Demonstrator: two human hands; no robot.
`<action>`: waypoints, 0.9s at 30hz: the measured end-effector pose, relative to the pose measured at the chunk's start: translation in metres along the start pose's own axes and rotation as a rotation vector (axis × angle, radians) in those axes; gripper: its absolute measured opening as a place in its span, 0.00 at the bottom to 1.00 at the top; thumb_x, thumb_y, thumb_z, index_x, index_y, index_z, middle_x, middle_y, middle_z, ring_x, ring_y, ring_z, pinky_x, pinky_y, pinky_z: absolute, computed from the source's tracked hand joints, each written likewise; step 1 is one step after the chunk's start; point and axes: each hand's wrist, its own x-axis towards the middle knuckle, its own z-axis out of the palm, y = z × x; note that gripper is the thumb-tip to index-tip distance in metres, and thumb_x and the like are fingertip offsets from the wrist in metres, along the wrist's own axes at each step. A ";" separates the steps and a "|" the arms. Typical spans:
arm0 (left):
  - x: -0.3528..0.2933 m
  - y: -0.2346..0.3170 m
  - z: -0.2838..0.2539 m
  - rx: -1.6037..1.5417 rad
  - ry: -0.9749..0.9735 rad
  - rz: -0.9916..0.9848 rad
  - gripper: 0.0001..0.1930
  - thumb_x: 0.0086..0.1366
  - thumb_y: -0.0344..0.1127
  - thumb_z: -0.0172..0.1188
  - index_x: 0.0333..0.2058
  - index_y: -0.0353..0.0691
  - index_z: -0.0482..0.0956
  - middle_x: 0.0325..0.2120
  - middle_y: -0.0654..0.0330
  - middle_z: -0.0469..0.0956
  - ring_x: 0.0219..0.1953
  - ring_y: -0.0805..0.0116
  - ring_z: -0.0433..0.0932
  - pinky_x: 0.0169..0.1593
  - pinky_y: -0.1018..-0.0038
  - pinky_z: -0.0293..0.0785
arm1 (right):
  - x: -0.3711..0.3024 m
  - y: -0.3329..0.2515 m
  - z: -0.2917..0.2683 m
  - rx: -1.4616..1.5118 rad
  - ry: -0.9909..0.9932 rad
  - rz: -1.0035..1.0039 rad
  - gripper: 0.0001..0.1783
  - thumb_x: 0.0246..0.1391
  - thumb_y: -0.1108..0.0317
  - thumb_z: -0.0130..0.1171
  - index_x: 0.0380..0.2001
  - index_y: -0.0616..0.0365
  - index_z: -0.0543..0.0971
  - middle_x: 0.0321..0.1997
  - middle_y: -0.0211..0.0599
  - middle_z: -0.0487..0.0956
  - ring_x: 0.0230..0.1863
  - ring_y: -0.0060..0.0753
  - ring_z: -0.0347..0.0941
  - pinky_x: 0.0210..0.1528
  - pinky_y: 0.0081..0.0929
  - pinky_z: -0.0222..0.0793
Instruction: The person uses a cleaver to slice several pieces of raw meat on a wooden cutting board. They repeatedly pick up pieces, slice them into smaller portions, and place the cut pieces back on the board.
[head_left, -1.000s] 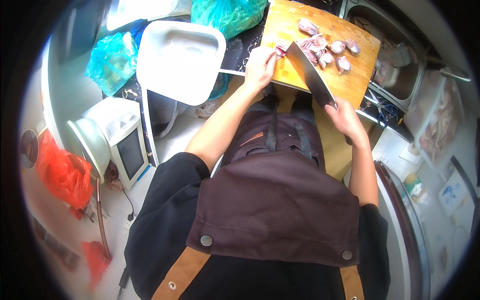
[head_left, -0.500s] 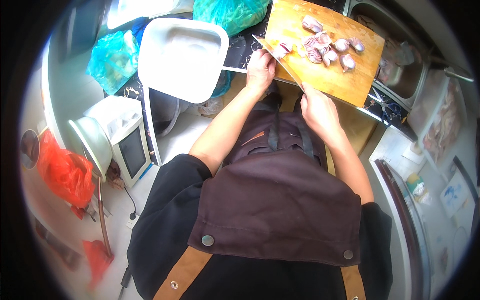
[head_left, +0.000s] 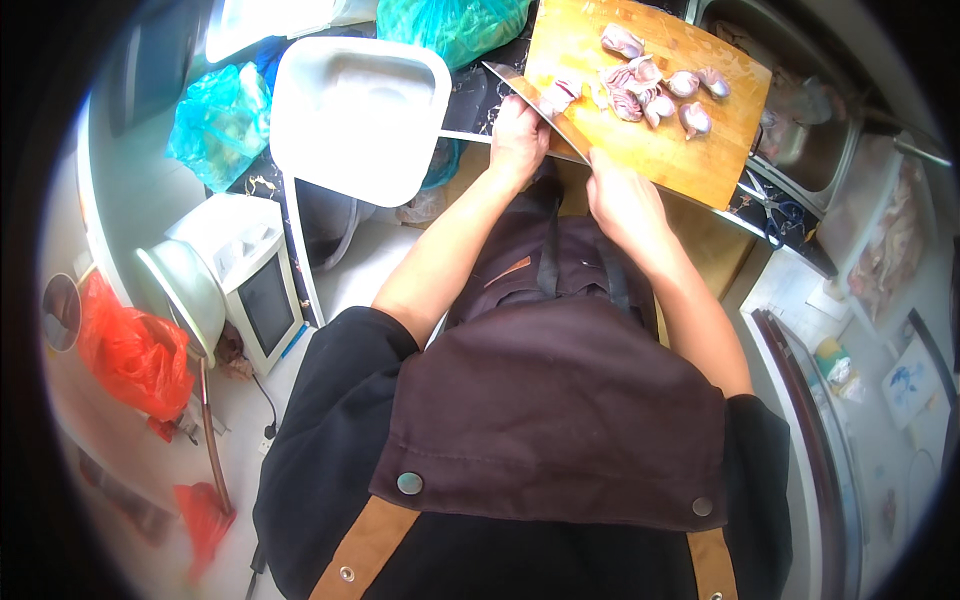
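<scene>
A wooden cutting board (head_left: pixel 690 160) lies at the top of the view with several peeled purple shallots (head_left: pixel 660 85) on it. My right hand (head_left: pixel 620 195) grips the handle of a long kitchen knife (head_left: pixel 530 100), whose blade slants up and to the left across the board's near left corner. My left hand (head_left: pixel 518 135) is closed at that corner, right beside the blade, its fingers on a cut shallot piece (head_left: pixel 556 95). My brown apron (head_left: pixel 560 420) fills the lower middle of the view.
An empty white rectangular tray (head_left: pixel 360 115) sits left of the board. Teal plastic bags (head_left: pixel 215 125) lie further left and at the top. A metal sink (head_left: pixel 800 100) is to the right of the board. A small white appliance (head_left: pixel 250 285) and red bags (head_left: pixel 130 355) stand on the floor at left.
My right hand has swung the knife from the board's middle over to its left corner, the blade now pointing up-left. My left hand stayed at that corner.
</scene>
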 end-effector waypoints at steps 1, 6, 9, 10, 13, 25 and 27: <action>0.002 0.000 0.000 -0.002 0.019 0.016 0.20 0.55 0.22 0.64 0.48 0.44 0.85 0.42 0.52 0.79 0.45 0.48 0.78 0.50 0.59 0.78 | 0.008 -0.003 -0.001 0.003 -0.010 -0.006 0.13 0.61 0.72 0.53 0.48 0.64 0.75 0.34 0.60 0.82 0.39 0.66 0.80 0.43 0.56 0.75; -0.006 -0.008 0.005 0.058 -0.035 -0.065 0.17 0.59 0.25 0.65 0.48 0.45 0.85 0.45 0.50 0.80 0.47 0.46 0.80 0.50 0.58 0.78 | -0.019 0.008 -0.006 -0.027 -0.040 0.018 0.11 0.62 0.70 0.51 0.45 0.63 0.74 0.31 0.59 0.82 0.35 0.64 0.81 0.41 0.56 0.76; -0.004 -0.008 0.005 0.013 -0.026 -0.068 0.20 0.55 0.23 0.64 0.48 0.44 0.85 0.42 0.51 0.80 0.46 0.47 0.79 0.49 0.58 0.78 | -0.029 0.009 -0.007 -0.078 -0.073 0.067 0.10 0.64 0.69 0.50 0.44 0.63 0.73 0.30 0.58 0.82 0.33 0.64 0.81 0.39 0.56 0.77; -0.002 -0.006 0.005 -0.019 -0.018 -0.050 0.22 0.53 0.21 0.63 0.48 0.44 0.85 0.41 0.52 0.79 0.45 0.48 0.78 0.49 0.59 0.78 | -0.031 0.009 -0.005 -0.093 -0.075 0.089 0.10 0.64 0.69 0.49 0.44 0.63 0.73 0.30 0.58 0.82 0.32 0.64 0.81 0.38 0.56 0.77; -0.003 -0.009 0.006 0.016 0.007 -0.003 0.21 0.52 0.21 0.63 0.47 0.41 0.85 0.40 0.53 0.79 0.44 0.48 0.78 0.48 0.59 0.78 | 0.001 0.006 0.012 -0.012 -0.029 0.035 0.10 0.62 0.71 0.51 0.43 0.65 0.73 0.31 0.63 0.81 0.35 0.68 0.80 0.41 0.58 0.74; -0.003 -0.010 0.004 0.002 0.047 0.033 0.08 0.61 0.26 0.66 0.40 0.37 0.82 0.38 0.52 0.82 0.44 0.49 0.79 0.50 0.60 0.77 | -0.041 0.056 -0.005 0.211 -0.153 0.209 0.16 0.64 0.68 0.55 0.52 0.63 0.76 0.40 0.64 0.82 0.46 0.68 0.79 0.49 0.56 0.73; -0.004 -0.010 0.003 0.003 0.041 0.019 0.08 0.61 0.26 0.66 0.40 0.37 0.82 0.38 0.53 0.82 0.44 0.50 0.79 0.50 0.60 0.77 | -0.045 0.052 -0.017 0.254 -0.192 0.255 0.15 0.64 0.68 0.54 0.51 0.63 0.76 0.40 0.64 0.82 0.46 0.68 0.79 0.49 0.56 0.72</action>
